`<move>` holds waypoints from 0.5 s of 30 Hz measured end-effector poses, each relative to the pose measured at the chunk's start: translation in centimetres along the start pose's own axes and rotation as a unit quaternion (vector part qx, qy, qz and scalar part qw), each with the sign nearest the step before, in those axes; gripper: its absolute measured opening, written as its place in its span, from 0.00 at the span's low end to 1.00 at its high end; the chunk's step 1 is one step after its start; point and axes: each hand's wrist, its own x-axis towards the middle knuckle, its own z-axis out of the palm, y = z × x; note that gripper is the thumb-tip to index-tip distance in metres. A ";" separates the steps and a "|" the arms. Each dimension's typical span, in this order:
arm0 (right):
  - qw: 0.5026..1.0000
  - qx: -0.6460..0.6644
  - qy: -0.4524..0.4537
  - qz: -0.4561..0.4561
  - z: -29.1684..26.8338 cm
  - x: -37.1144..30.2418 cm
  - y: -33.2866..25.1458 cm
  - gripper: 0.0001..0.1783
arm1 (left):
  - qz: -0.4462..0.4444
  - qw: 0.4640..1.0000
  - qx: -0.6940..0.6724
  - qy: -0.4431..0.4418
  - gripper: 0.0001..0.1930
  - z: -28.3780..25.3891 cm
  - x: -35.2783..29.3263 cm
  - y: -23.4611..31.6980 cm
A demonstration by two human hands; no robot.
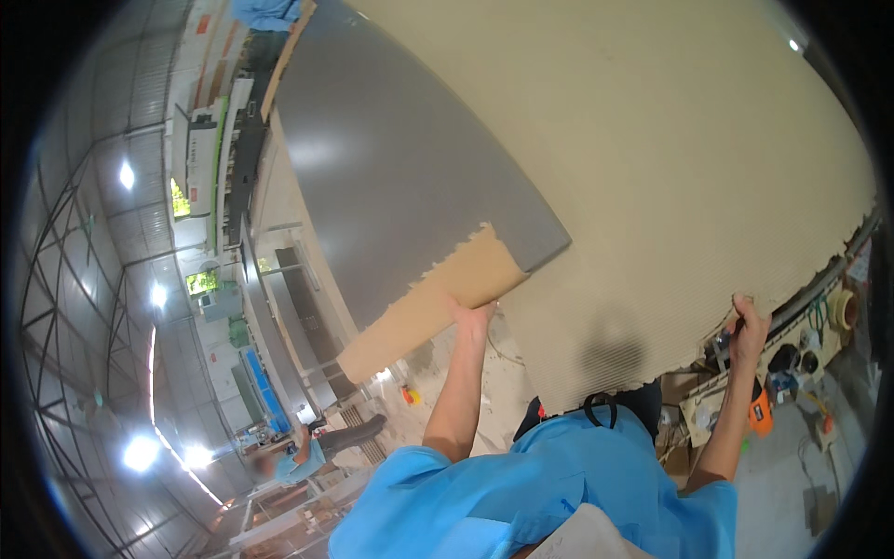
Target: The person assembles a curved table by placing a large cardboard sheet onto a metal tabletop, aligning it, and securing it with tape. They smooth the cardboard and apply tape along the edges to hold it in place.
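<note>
left hand (473, 317): clamped on brown paper (438, 303) | right hand (748, 331): gripping beige sheet (670, 177) edge

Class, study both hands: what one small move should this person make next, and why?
Probably firm up the right hand on the beige sheet before shifting the left hand. The right hand curls at the sheet's edge, with most of that wide sheet stretching beyond it, while the left hand holds brown paper lying across the grey panel's near end.
</note>
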 end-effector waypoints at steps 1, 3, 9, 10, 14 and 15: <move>1.000 0.005 -0.011 -0.013 0.2 0.0 0.0 0.06 | -0.008 1.000 -0.003 0.013 0.34 0.1 -0.1 0.0; 0.999 0.003 -0.013 -0.038 0.4 0.0 -0.2 0.07 | -0.020 0.999 -0.006 0.033 0.34 0.3 0.0 0.0; 0.998 0.007 -0.026 -0.051 1.1 -0.8 -1.5 0.08 | -0.014 0.997 -0.033 0.068 0.32 0.0 0.5 0.0; 0.998 0.001 -0.041 -0.056 1.3 -1.1 -1.8 0.08 | -0.012 0.997 -0.029 0.069 0.32 -0.2 0.4 0.0; 0.993 -0.032 -0.065 -0.091 2.7 -2.9 -3.7 0.10 | -0.002 0.998 -0.041 0.047 0.31 -1.1 -0.4 0.5; 0.994 -0.028 -0.059 -0.090 3.2 -3.6 -4.3 0.09 | 0.008 0.998 -0.040 0.043 0.32 -1.6 -0.8 0.9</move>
